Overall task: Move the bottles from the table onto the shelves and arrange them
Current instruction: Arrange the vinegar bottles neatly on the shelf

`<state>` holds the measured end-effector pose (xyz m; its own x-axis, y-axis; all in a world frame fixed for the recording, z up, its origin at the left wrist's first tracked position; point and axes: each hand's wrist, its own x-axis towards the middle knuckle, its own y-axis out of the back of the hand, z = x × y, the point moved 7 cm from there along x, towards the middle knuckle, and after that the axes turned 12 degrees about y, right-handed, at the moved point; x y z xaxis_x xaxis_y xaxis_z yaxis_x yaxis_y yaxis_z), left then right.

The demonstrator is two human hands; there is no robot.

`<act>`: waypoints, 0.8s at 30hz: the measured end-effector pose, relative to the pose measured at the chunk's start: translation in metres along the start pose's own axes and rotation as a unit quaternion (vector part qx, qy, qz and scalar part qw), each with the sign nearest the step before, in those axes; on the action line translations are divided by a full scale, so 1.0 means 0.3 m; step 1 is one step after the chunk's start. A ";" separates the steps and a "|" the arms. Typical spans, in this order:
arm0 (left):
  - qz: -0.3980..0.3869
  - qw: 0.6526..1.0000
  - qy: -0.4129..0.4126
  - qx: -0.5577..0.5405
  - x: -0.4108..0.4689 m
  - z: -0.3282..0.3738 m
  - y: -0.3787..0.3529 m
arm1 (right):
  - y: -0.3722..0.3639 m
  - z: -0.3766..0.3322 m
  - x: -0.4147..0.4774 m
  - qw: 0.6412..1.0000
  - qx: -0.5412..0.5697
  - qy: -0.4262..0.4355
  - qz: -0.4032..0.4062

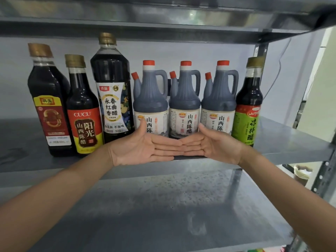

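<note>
- left hand [143,149]: flat and wide, fingers straight and together, palm toward the camera, thumb up. Holds nothing. Just left of frame centre.
- right hand [217,144]: mirrors it, flat, fingers straight, nothing held. Just right of centre.
- The fingertips of both hands meet at frame centre, in front of the base of the middle jug [184,99].
- Contact between hands and jugs: cannot tell. The left thumb overlaps the label of the left jug [151,99].
- left jug, middle jug and right jug [219,99]: grey, red caps, upright and packed side by side, handles to the right.
- Left of the jugs: tall bottle [111,88] with a white label, then CUCU bottle [83,113], then red-label bottle [49,99] at far left. All dark, with gold caps.
- Right of the jugs: green-label bottle [249,106], upright.
- All seven stand in one row on the middle shelf [283,135], grey metal.
- upper shelf [127,24] spans the top of the frame.
- lower shelf [163,206] fills the bottom.
</note>
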<state>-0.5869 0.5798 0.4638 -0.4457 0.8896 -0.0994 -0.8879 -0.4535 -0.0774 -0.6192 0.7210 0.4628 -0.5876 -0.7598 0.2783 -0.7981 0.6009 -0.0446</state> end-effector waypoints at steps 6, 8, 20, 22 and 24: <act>0.028 0.999 0.010 -0.012 0.165 0.013 -0.027 | 0.113 -0.040 -0.112 1.000 -0.023 -0.011 0.006; 0.033 0.999 0.008 -0.018 0.196 0.019 -0.026 | 0.133 -0.050 -0.126 1.000 -0.017 -0.011 0.010; 0.028 1.000 0.006 -0.008 0.269 0.026 -0.055 | 0.201 -0.063 -0.180 0.998 -0.053 0.015 -0.007; 0.023 1.000 0.004 -0.003 0.311 0.028 -0.084 | 0.228 -0.076 -0.226 0.998 -0.051 0.019 -0.016; 0.027 1.000 0.000 0.010 0.362 0.031 -0.105 | 0.261 -0.091 -0.267 0.999 -0.039 0.017 -0.021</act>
<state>-0.6085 0.6912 0.4648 -0.4938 0.8636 -0.1021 -0.8644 -0.5002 -0.0510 -0.6309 0.8356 0.4632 -0.5472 -0.7771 0.3111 -0.8088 0.5865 0.0425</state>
